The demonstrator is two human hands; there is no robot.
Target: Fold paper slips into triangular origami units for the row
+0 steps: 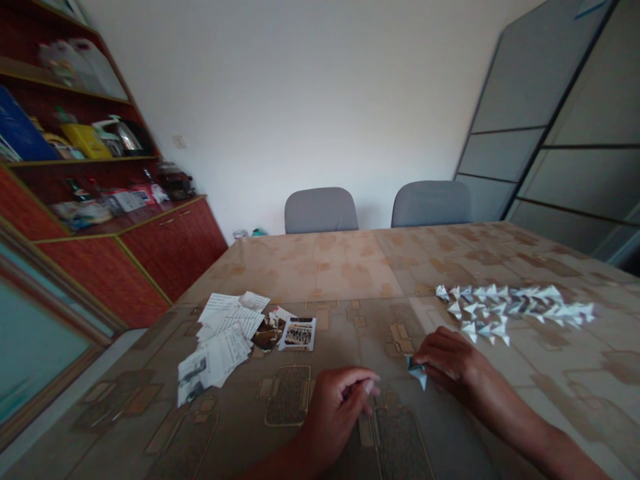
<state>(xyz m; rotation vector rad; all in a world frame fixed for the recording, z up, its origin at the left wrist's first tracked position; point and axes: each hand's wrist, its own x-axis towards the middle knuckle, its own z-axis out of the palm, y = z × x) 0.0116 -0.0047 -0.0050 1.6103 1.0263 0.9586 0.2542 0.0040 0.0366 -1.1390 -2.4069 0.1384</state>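
Note:
My right hand (447, 360) pinches a small folded paper piece (417, 373) with blue-green and white sides, just above the table. To its left, my left hand (343, 400) is loosely closed, thumb and forefinger tips close together, and nothing shows in it. Beyond my right hand, several similar folded paper pieces (493, 310) stand in rows, pale and pointed. On the left lies a loose, overlapping pile of printed paper slips (223, 343), with a slip bearing a dark picture of a group (299, 333) at its right edge.
A patterned cloth covers the table (345, 267). Two grey chairs (321, 210) stand at its far edge, before a white wall. To the left is a red-brown cabinet (170, 247) with a kettle, bottles and packages on its shelves. Grey sliding panels (515, 100) stand at the right.

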